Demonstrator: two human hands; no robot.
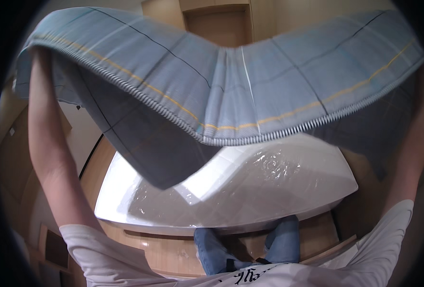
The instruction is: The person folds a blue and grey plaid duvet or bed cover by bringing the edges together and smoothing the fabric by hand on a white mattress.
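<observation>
A grey-blue checked bedding cover (161, 64) with yellow, black and white lines spreads across the upper view. Striped trim (301, 127) runs along its near edge, which sags in the middle. My left forearm (45, 89) reaches up beneath the cover at the left, and my right forearm (412, 150) does the same at the right. Both hands hold the cover aloft, though its folds hide my fingers. Below it lies a white mattress (233, 186) with a glossy, wrinkled clear film on top. One dark grey flap (161, 154) hangs above the mattress.
My legs in blue jeans (283, 236) stand against the mattress's near side. Under it shows a light wooden bed base (169, 247). A wooden cabinet with a recess (215, 28) is at the far end. A wooden unit with open compartments (56, 247) stands at lower left.
</observation>
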